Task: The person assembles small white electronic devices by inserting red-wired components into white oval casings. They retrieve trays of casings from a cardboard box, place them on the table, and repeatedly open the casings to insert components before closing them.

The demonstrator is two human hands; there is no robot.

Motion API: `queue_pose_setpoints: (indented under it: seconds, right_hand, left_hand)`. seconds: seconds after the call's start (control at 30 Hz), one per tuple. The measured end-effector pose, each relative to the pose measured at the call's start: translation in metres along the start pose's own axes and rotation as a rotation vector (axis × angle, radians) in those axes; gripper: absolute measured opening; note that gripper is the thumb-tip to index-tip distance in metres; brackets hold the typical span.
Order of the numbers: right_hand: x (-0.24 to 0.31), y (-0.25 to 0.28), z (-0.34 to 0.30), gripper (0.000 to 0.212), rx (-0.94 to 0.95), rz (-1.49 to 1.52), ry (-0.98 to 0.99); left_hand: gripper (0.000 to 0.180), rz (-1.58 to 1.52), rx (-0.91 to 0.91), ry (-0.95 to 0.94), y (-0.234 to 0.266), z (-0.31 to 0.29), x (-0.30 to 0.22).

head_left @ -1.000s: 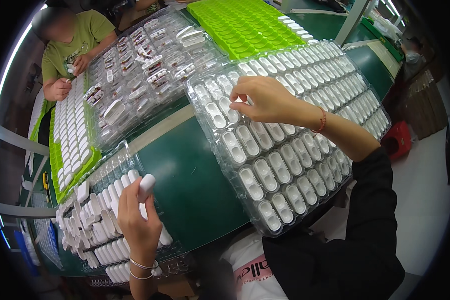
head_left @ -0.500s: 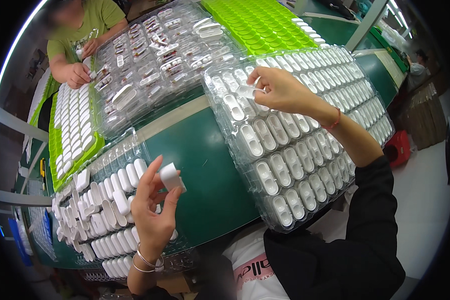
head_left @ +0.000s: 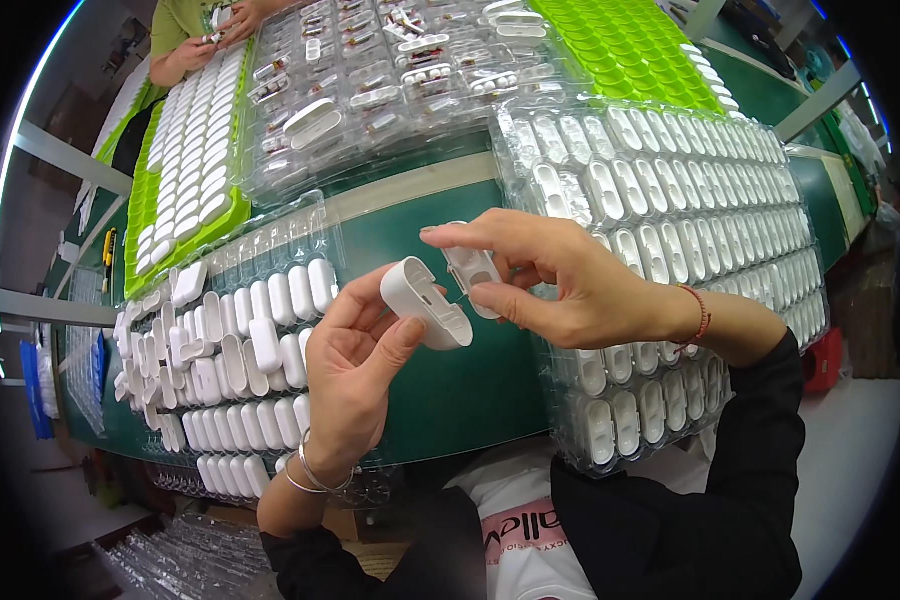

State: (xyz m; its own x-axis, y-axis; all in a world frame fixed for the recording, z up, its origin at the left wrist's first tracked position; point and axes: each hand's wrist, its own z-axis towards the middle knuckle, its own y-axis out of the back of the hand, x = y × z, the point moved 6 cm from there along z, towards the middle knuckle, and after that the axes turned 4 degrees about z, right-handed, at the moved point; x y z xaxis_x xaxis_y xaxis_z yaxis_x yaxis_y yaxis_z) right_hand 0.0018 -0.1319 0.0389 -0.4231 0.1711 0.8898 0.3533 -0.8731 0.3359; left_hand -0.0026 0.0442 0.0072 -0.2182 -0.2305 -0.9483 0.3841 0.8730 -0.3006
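My left hand (head_left: 355, 365) grips a white hollow earbud case shell (head_left: 410, 290) between thumb and fingers, with its open side turned to the right. Pinched in my right hand (head_left: 580, 285) is a white case insert (head_left: 473, 268) with two rounded wells, held tilted close to the shell. A narrow gap appears to separate the two parts. Under and beyond my right hand lies a clear plastic tray (head_left: 510, 135) with rows of similar white inserts (head_left: 653, 408). Beside my left hand, a clear tray (head_left: 270, 240) carries white case shells (head_left: 263, 345), some in rows and others piled loosely.
Clear trays (head_left: 255, 165) of small parts spread across the far side of the green table (head_left: 450, 400). A lime-green tray (head_left: 238, 212) of white pieces stands at the left, another lime-green tray (head_left: 610, 50) at the back. A co-worker's hands (head_left: 235, 22) hold a small part at far left.
My right hand has come left and nearer from the right-hand tray, bringing the insert to the shell. My left hand has turned the shell and moved it slightly right. The head view has shifted.
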Motion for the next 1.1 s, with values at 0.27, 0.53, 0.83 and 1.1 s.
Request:
queue_pose_setpoints:
  seconds: [0.27,0.53,0.83,1.1]
  right_hand:
    - [-0.007,-0.004,-0.006,0.052,-0.035,-0.062,-0.037]
    - [-0.012,-0.005,-0.008,0.061,-0.046,0.061,-0.016]
    - [-0.01,-0.005,-0.008,0.061,-0.053,0.032,0.028]
    - [-0.01,-0.005,-0.009,0.06,-0.066,0.01,0.055]
  left_hand:
    - [0.044,-0.023,-0.007,0.057,0.0,0.003,0.011]
    - [0.041,0.081,0.025,-0.123,-0.002,0.001,0.002]
    - [0.038,0.118,0.082,-0.203,-0.004,-0.003,0.002]
    - [0.039,0.089,0.093,-0.143,-0.002,-0.002,0.006]
